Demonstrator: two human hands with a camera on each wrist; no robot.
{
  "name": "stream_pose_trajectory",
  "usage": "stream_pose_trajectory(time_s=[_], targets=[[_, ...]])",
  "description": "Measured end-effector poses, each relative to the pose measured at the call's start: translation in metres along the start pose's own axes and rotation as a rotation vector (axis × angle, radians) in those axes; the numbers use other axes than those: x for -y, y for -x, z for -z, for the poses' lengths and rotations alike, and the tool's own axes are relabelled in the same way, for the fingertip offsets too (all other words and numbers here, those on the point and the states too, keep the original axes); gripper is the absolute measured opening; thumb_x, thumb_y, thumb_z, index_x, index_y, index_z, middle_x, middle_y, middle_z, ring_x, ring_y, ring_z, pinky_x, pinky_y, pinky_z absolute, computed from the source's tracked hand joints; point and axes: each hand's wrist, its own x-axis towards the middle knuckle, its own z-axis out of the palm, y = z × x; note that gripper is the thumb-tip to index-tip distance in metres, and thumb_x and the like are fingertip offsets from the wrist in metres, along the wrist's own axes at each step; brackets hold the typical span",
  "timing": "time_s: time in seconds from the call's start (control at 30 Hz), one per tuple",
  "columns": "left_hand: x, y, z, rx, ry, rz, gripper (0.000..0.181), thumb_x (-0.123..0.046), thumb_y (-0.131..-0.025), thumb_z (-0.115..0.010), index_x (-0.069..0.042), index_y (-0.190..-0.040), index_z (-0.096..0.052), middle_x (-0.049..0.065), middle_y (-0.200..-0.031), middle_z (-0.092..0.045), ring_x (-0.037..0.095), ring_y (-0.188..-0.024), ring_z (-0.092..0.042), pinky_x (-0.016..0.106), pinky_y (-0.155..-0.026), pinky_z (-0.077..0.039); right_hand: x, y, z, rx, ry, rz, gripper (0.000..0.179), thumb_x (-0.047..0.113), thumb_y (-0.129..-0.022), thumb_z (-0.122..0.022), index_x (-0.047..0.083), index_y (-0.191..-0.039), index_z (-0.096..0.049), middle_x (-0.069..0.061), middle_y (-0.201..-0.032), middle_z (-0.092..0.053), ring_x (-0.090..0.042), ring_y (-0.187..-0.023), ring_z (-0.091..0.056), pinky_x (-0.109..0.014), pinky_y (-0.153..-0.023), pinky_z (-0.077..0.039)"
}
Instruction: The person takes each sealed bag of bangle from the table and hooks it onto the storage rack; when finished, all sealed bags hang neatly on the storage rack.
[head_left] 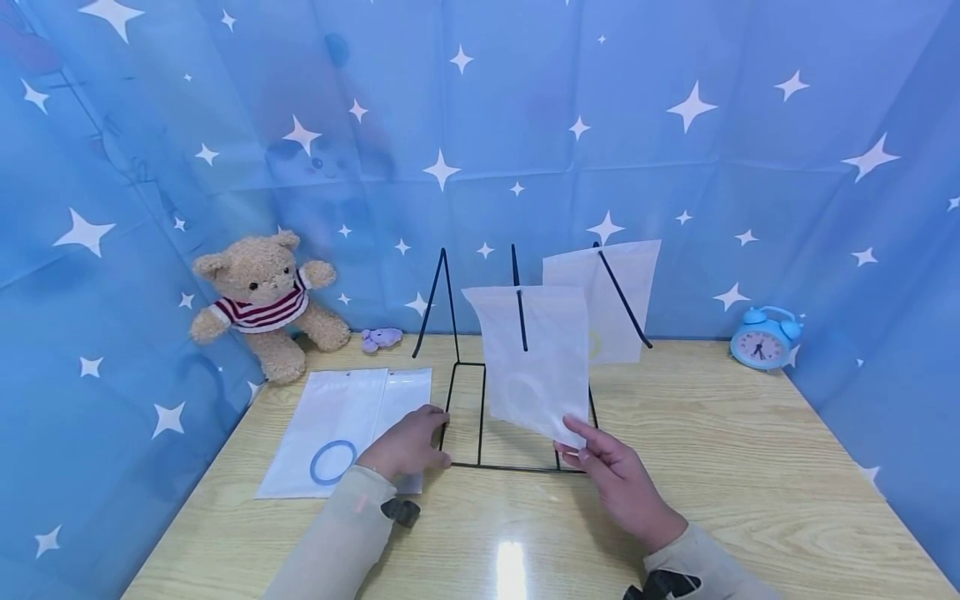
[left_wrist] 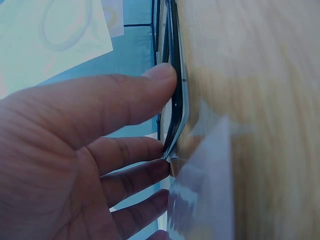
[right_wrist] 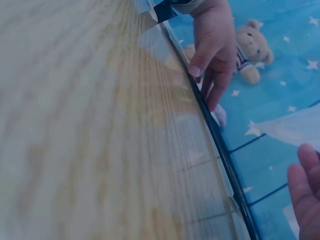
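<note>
The rack (head_left: 517, 468) is black, the bags (head_left: 536, 362) white, the curtain (head_left: 525, 125) white-starred blue.

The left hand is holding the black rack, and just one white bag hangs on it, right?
Not quite: the head view shows two, a near white bag and a far white bag, hanging on the black rack. The left hand does hold it.

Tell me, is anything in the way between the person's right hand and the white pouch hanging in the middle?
Nothing visible is. The right hand is at the lower right corner of the hanging white pouch. The middle arm of the black wire rack crosses only the pouch's upper part, above the hand.
</note>
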Motion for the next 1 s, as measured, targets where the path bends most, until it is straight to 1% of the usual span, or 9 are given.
stream_pose_trajectory(time_s=[0.23,0.33,0.4,0.43,0.5,0.57,0.77,0.93,1.0], targets=[[-0.0001,-0.0005,0.0003,0.001,0.005,0.002,0.074,-0.024,-0.09,-0.083,-0.002,-0.154,-0.052,0.018,-0.162,-0.045,0.04,-0.15,-0.042,0.055,-0.121,-0.04,-0.0002,-0.0001,0.0004,0.0,0.01,0.009,0.046,-0.009,-0.11,-0.035,-0.012,-0.156,-0.037,-0.018,-0.09,-0.045,-0.008,-0.128,-0.065,-0.028,-0.104,-0.055],[-0.0002,-0.0005,0.0004,0.003,0.009,0.002,0.075,-0.023,-0.09,-0.083,-0.002,-0.154,-0.052,0.018,-0.162,-0.044,0.04,-0.15,-0.042,0.055,-0.121,-0.039,-0.0006,-0.0001,0.0003,-0.001,0.007,0.022,0.046,-0.01,-0.11,-0.035,-0.012,-0.156,-0.037,-0.011,-0.091,-0.048,-0.008,-0.128,-0.065,-0.027,-0.104,-0.054],[-0.0001,-0.0002,0.0005,0.004,0.01,0.002,0.075,-0.023,-0.09,-0.083,-0.002,-0.155,-0.051,0.018,-0.162,-0.044,0.04,-0.15,-0.042,0.055,-0.121,-0.039,-0.0007,0.0,0.0,-0.004,0.007,0.032,0.046,-0.009,-0.11,-0.035,-0.013,-0.155,-0.038,-0.005,-0.108,-0.059,-0.008,-0.129,-0.065,-0.027,-0.105,-0.054],[0.0,-0.0001,0.0005,0.005,0.011,0.003,0.075,-0.023,-0.09,-0.083,-0.002,-0.155,-0.051,0.018,-0.162,-0.044,0.04,-0.15,-0.042,0.055,-0.121,-0.039,-0.0007,0.0001,-0.0001,-0.005,0.007,0.037,0.045,-0.009,-0.11,-0.035,-0.013,-0.155,-0.038,0.0,-0.119,-0.063,-0.008,-0.129,-0.065,-0.026,-0.105,-0.054],[0.0002,-0.0002,0.0003,0.006,0.01,0.001,0.075,-0.023,-0.09,-0.083,-0.002,-0.155,-0.051,0.018,-0.161,-0.045,0.04,-0.15,-0.042,0.055,-0.121,-0.04,-0.0007,0.0003,-0.0003,-0.005,0.007,0.047,0.045,-0.008,-0.11,-0.035,-0.013,-0.155,-0.038,0.01,-0.143,-0.059,-0.008,-0.129,-0.065,-0.026,-0.105,-0.054],[0.0002,-0.0005,0.0002,0.005,0.007,-0.001,0.075,-0.023,-0.09,-0.083,-0.002,-0.155,-0.051,0.018,-0.161,-0.045,0.04,-0.15,-0.042,0.055,-0.121,-0.04,-0.0007,0.0006,-0.0005,-0.006,0.007,0.053,0.044,-0.008,-0.111,-0.035,-0.013,-0.155,-0.039,0.014,-0.156,-0.051,-0.008,-0.129,-0.065,-0.026,-0.105,-0.054],[0.0,-0.0014,0.0,0.003,0.004,0.0,0.076,-0.024,-0.09,-0.084,-0.002,-0.154,-0.052,0.018,-0.161,-0.045,0.04,-0.15,-0.043,0.055,-0.12,-0.04,-0.002,0.0006,0.0,-0.009,-0.009,0.053,0.045,-0.008,-0.111,-0.036,-0.013,-0.155,-0.039,0.012,-0.155,-0.052,-0.008,-0.129,-0.065,-0.026,-0.105,-0.054],[-0.0002,-0.0009,0.0001,0.0,0.004,0.001,0.075,-0.024,-0.089,-0.084,-0.001,-0.154,-0.052,0.018,-0.161,-0.046,0.04,-0.15,-0.043,0.055,-0.121,-0.04,-0.0035,0.0009,0.0006,-0.012,-0.014,0.041,0.045,-0.007,-0.111,-0.036,-0.013,-0.156,-0.037,0.012,-0.158,-0.048,-0.009,-0.13,-0.064,-0.027,-0.105,-0.054],[-0.0001,-0.0008,0.0,-0.001,0.006,-0.001,0.075,-0.023,-0.09,-0.084,-0.001,-0.154,-0.052,0.018,-0.16,-0.046,0.04,-0.15,-0.043,0.055,-0.121,-0.04,-0.0031,0.0007,0.0003,-0.013,-0.014,0.033,0.045,-0.007,-0.111,-0.036,-0.012,-0.156,-0.037,0.005,-0.148,-0.055,-0.009,-0.131,-0.064,-0.028,-0.105,-0.054]])
